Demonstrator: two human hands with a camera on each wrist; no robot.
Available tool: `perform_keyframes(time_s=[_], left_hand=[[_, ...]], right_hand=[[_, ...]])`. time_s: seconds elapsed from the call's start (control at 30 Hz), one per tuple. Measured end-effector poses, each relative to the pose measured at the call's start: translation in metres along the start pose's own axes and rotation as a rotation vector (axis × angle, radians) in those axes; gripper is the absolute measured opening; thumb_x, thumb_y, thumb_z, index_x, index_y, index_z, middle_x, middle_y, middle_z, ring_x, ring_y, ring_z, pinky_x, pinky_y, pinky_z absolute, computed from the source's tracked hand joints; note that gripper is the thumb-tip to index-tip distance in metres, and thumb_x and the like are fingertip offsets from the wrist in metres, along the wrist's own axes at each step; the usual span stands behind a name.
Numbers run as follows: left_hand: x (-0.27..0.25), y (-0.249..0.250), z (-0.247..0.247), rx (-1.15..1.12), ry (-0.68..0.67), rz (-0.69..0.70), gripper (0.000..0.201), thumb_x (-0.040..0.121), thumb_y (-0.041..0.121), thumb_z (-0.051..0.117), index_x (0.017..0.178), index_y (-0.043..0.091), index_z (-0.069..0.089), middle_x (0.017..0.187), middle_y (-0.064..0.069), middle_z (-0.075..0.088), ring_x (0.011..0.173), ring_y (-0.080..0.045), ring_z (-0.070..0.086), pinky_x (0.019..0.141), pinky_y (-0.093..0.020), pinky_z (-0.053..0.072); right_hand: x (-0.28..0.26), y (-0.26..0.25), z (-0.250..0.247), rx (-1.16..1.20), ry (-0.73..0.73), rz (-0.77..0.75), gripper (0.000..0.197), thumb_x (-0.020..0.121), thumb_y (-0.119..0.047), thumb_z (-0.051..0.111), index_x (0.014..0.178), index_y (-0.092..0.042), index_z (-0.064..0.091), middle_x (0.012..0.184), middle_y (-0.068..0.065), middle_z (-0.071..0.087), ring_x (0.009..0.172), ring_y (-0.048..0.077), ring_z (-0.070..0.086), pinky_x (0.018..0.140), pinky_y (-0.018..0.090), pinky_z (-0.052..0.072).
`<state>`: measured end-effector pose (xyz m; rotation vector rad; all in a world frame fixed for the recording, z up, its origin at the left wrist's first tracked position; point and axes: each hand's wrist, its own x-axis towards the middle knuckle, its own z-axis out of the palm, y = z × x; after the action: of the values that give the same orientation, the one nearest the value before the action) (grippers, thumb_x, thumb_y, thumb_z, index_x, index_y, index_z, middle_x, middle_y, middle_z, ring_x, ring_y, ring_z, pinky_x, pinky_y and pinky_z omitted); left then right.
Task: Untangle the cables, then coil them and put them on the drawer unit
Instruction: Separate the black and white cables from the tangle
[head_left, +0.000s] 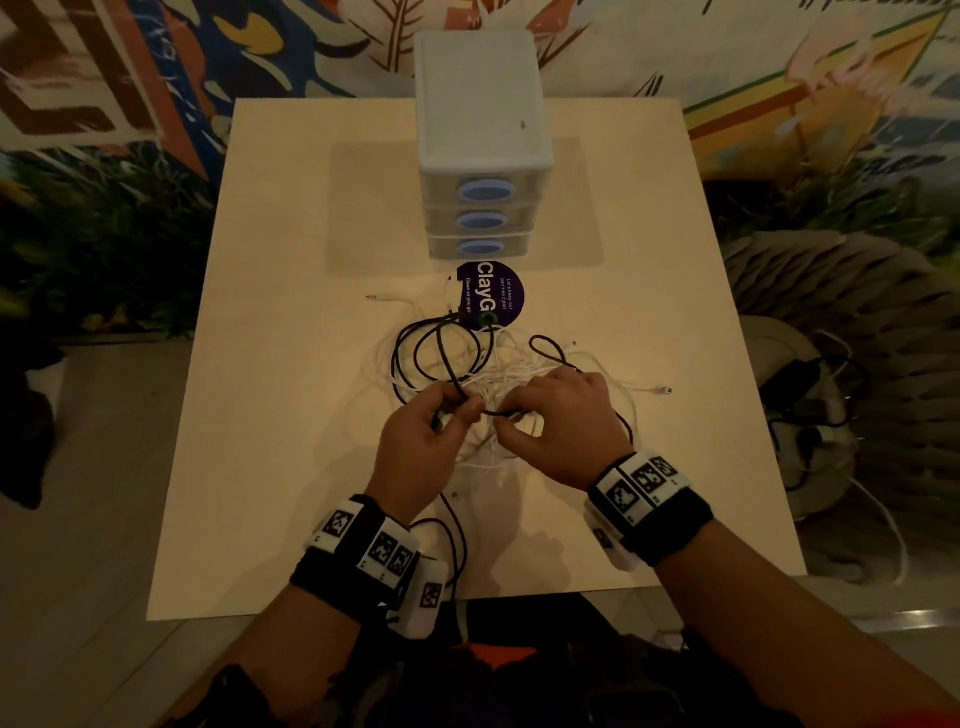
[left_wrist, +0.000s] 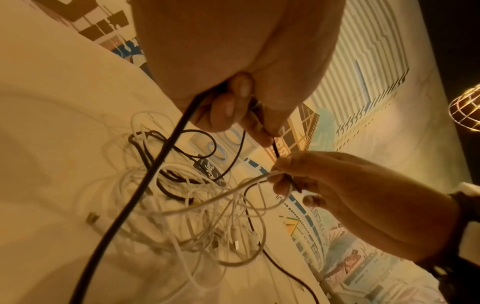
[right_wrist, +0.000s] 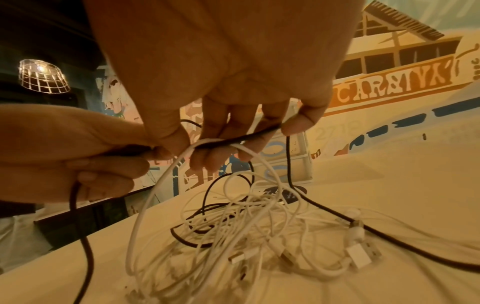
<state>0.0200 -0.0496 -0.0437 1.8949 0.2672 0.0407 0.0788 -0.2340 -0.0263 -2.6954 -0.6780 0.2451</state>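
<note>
The black cable (head_left: 441, 358) looks thin, limp and light, with a slightly rough braided-looking jacket that should give the fingers purchase, while the white cables (head_left: 498, 374) look smoother and more apt to slide; none of them will hold a shape, so any pull on one strand is likely to drag the whole tangle across the table (head_left: 270, 415). The best hold is probably on a free run of the black cable close to where it crosses a white loop, not at the small plug ends, which could snag or bend. The left hand (head_left: 421, 441) has its fingers curled round the black cable, which runs out below the palm toward the near table edge. The right hand (head_left: 561, 426) pinches the same black strand a short way along, and in the right wrist view a white loop (right_wrist: 166, 174) hangs draped over that strand between the two hands. Both hands hover just above the near side of the tangle, which lies in the middle of the table, its far loops reaching a round dark sticker (head_left: 491, 296). The drawer unit (head_left: 480, 145) stands beyond the sticker, well apart from the hands, its top bare. Nothing is coiled yet, so the work sits early in the untangling.
</note>
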Motion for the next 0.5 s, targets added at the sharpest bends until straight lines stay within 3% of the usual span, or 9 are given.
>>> perform_keyframes(time_s=[0.1, 0.2, 0.3, 0.4, 0.5], left_hand=[[0.005, 0.004, -0.008, -0.049, 0.146, -0.007, 0.013, 0.102, 0.033, 0.059, 0.095, 0.024, 0.065, 0.085, 0.013, 0.072, 0.079, -0.014, 0.068, 0.074, -0.03, 0.055], [0.009, 0.008, -0.015, -0.097, 0.275, 0.017, 0.015, 0.105, 0.03, 0.053, 0.099, 0.018, 0.06, 0.079, 0.015, 0.067, 0.075, -0.002, 0.063, 0.071, -0.017, 0.048], [0.01, 0.007, -0.017, -0.22, 0.299, -0.001, 0.024, 0.105, 0.039, 0.051, 0.1, 0.016, 0.057, 0.072, 0.014, 0.058, 0.06, -0.001, 0.049, 0.062, -0.026, 0.041], [0.008, 0.013, -0.014, -0.301, 0.239, -0.027, 0.033, 0.098, 0.05, 0.057, 0.104, 0.017, 0.057, 0.08, 0.001, 0.065, 0.056, 0.0, 0.051, 0.057, -0.018, 0.041], [0.001, 0.023, -0.004, -0.201, 0.017, -0.08, 0.029, 0.093, 0.041, 0.067, 0.113, 0.021, 0.063, 0.078, -0.009, 0.066, 0.06, -0.005, 0.061, 0.057, -0.015, 0.047]], right_hand=[[0.001, 0.01, 0.002, 0.0, -0.071, 0.079, 0.042, 0.081, -0.068, 0.041, 0.093, -0.039, 0.07, 0.085, -0.014, 0.066, 0.096, 0.016, 0.056, 0.088, 0.041, 0.039], [-0.002, 0.02, 0.003, 0.001, -0.079, 0.108, 0.047, 0.077, -0.066, 0.037, 0.095, -0.038, 0.07, 0.088, -0.014, 0.066, 0.098, 0.017, 0.056, 0.088, 0.041, 0.04], [-0.003, 0.024, 0.003, 0.008, -0.059, 0.093, 0.047, 0.084, -0.061, 0.036, 0.098, -0.038, 0.073, 0.089, -0.014, 0.069, 0.098, 0.019, 0.057, 0.088, 0.041, 0.04], [-0.002, 0.024, 0.003, -0.043, -0.033, 0.037, 0.036, 0.096, -0.057, 0.042, 0.108, -0.042, 0.073, 0.095, -0.016, 0.072, 0.101, 0.019, 0.058, 0.089, 0.043, 0.04], [-0.002, 0.018, 0.0, -0.053, 0.019, -0.006, 0.033, 0.097, -0.058, 0.045, 0.109, -0.044, 0.073, 0.092, -0.016, 0.072, 0.098, 0.02, 0.058, 0.085, 0.041, 0.038]])
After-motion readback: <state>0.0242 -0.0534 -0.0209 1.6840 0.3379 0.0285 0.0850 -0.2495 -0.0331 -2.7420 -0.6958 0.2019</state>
